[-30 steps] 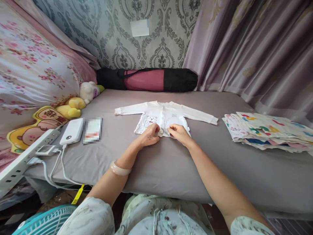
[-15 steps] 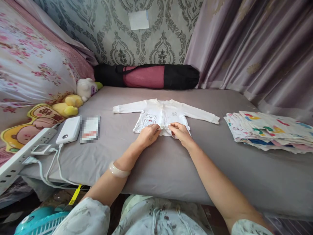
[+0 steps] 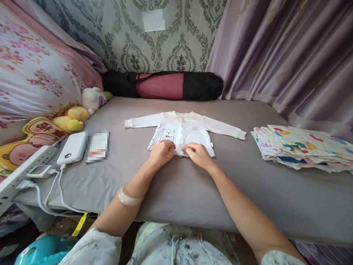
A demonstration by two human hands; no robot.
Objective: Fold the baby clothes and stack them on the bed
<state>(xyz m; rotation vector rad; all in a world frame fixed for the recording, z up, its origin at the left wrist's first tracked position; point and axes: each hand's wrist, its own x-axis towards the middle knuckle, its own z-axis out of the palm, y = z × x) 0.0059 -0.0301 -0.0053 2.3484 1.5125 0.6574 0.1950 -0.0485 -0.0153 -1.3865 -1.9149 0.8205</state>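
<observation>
A small white long-sleeved baby shirt (image 3: pixel 180 129) lies flat on the grey sheet, collar away from me and both sleeves spread out. A bear drawing shows on its left front, and a front placket runs down the middle. At the bottom hem, left of the placket, my left hand (image 3: pixel 163 151) is closed with curled fingers on the fabric. My right hand (image 3: pixel 199 155) pinches the hem on the other side of the placket. Both hands hide parts of the hem.
Folded patterned clothes (image 3: pixel 303 145) are stacked at right. A power bank (image 3: pixel 72 147), blurred packet (image 3: pixel 97 146) and power strip (image 3: pixel 30 169) with cables lie at left. Plush toys (image 3: pixel 73 118) line the left side; a black and red rolled bag (image 3: pixel 162 85) lies along the wall.
My hands have moved apart along the hem and slightly nearer to me. The middle of the hem, bunched between my fingers before, now lies flatter. The view has shifted slightly.
</observation>
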